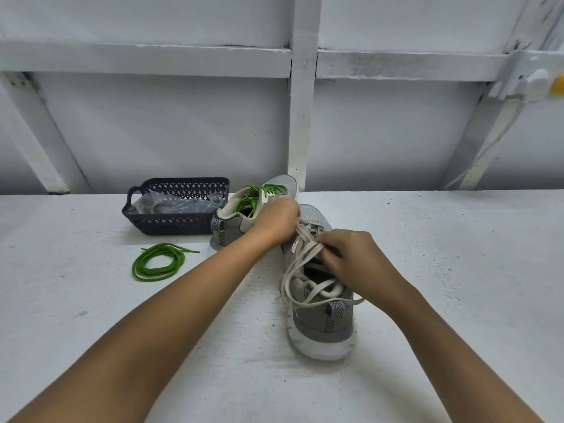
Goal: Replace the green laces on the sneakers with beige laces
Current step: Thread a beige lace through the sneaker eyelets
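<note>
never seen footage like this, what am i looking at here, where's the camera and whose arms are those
No machine here: a person works with bare hands, filmed by one camera worn on their head, looking down. On the white table stand two grey sneakers. The left hand and the right hand both grip the beige lace on the near sneaker. The far sneaker has green laces. A loose green lace lies coiled beside a dark basket with clear plastic inside.

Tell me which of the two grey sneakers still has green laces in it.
The farther grey mesh sneaker, beside the dark plastic basket. Green laces still cross its top, whereas the nearer grey sneaker carries a flat beige lace.
</note>
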